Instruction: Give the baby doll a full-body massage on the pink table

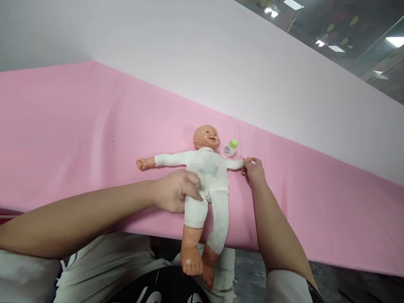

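Doll (208,172) in a white suit lay face-up on the pink sheet (78,126), 2 bare feet past the edge. Left hand (176,190) gripped its hip cloth; right hand (253,170) pinched its wrist. Small bottle (231,148) lay beside the head. White wall (221,54) stood behind.

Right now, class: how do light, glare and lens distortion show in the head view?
Head view: even, soft light, only faint shadow under the left hand on the doll; ceiling lamps glare at top right; the pink table's edges slant and bow; the image stays sharp.
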The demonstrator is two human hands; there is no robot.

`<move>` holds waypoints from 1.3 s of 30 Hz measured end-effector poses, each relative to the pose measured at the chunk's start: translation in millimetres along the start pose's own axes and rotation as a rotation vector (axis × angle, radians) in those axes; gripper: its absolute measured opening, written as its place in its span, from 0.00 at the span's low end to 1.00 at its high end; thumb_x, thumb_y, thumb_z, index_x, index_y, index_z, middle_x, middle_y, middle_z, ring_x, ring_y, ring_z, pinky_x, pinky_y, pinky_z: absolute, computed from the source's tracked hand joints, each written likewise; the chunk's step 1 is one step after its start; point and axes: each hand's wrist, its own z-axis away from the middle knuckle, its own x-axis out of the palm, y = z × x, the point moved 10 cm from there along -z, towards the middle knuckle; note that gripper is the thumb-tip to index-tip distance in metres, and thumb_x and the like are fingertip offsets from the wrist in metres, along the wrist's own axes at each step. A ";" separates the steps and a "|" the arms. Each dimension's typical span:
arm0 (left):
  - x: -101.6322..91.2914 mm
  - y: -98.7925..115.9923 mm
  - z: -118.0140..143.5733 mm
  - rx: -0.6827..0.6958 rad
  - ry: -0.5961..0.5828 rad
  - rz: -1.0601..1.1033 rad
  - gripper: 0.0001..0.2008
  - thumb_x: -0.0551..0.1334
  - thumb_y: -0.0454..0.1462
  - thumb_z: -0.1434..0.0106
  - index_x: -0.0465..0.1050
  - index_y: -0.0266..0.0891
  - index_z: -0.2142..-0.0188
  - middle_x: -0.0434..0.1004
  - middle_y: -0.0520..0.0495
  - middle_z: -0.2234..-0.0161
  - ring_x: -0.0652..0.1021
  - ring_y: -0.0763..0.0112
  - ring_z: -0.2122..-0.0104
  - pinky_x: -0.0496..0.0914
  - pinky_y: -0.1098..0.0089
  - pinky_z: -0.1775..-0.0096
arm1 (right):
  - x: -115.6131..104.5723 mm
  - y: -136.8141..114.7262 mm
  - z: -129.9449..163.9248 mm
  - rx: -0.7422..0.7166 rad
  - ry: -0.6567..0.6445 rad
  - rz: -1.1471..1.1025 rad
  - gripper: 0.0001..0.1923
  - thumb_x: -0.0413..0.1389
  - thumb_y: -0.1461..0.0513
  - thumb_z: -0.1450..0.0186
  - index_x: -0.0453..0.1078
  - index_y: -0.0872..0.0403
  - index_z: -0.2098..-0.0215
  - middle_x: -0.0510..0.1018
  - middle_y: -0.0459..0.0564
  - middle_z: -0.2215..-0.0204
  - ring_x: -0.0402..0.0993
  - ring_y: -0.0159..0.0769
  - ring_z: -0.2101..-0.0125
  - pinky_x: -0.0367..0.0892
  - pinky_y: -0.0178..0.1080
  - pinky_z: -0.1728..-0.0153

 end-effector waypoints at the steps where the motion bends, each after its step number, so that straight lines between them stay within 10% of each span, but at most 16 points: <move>1: -2.9 -3.9 0.2 -0.018 0.019 0.015 0.04 0.68 0.36 0.36 0.84 0.42 0.64 0.70 0.50 0.75 0.72 0.72 0.75 0.65 0.69 0.70 | 0.3 -0.5 0.3 -0.005 -0.001 0.015 0.33 0.69 0.51 0.40 0.62 0.48 0.43 0.82 0.46 0.62 0.80 0.34 0.72 0.80 0.35 0.75; 9: -47.4 -50.3 6.5 -0.239 0.232 -0.069 0.04 0.68 0.37 0.40 0.82 0.40 0.70 0.75 0.48 0.72 0.75 0.72 0.73 0.68 0.72 0.70 | 25.4 -75.7 61.5 -0.533 0.045 0.101 0.34 0.62 0.49 0.32 0.61 0.49 0.33 0.81 0.57 0.46 0.83 0.42 0.55 0.81 0.48 0.53; 18: -49.3 -99.7 11.3 -0.380 0.208 -0.076 0.04 0.66 0.35 0.43 0.79 0.37 0.72 0.76 0.49 0.71 0.76 0.71 0.71 0.68 0.73 0.68 | 104.4 -111.4 136.9 -1.068 -0.278 0.548 0.17 0.57 0.62 0.30 0.78 0.48 0.45 0.83 0.52 0.45 0.77 0.48 0.45 0.71 0.56 0.40; 31: -25.4 -34.6 -0.2 -0.202 0.101 0.067 0.07 0.69 0.38 0.37 0.80 0.39 0.71 0.73 0.47 0.70 0.74 0.73 0.73 0.68 0.72 0.70 | 10.5 -55.3 33.5 -0.421 0.045 0.026 0.40 0.63 0.47 0.34 0.57 0.51 0.30 0.84 0.56 0.51 0.82 0.43 0.55 0.77 0.48 0.51; 39: 10.7 -13.5 -1.9 -0.118 -0.034 0.131 0.03 0.70 0.37 0.40 0.85 0.43 0.66 0.74 0.45 0.68 0.75 0.70 0.71 0.69 0.69 0.68 | -2.3 -23.0 2.7 -0.212 0.037 0.310 0.38 0.68 0.47 0.42 0.66 0.53 0.39 0.86 0.53 0.60 0.83 0.49 0.57 0.74 0.54 0.49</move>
